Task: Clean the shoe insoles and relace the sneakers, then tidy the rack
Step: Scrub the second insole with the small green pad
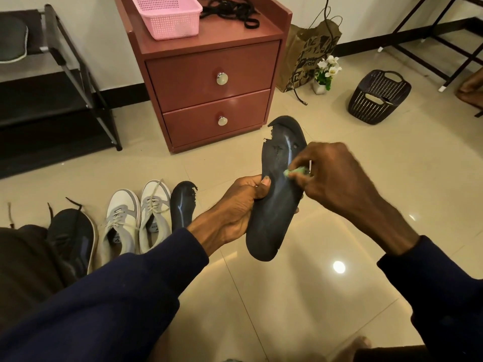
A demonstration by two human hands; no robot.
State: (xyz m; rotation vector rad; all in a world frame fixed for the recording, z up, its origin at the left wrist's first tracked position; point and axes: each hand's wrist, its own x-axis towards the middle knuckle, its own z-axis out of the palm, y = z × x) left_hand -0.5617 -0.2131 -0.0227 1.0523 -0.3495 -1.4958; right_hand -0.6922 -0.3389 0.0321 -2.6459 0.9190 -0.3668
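Head cam: left hand grips dark insole, right hand pinches green wipe on it; I'd say early: 2nd insole, relacing, rack tidy undone

green thing mostly hidden in right hand — unidentifiable, pink basket cropped above
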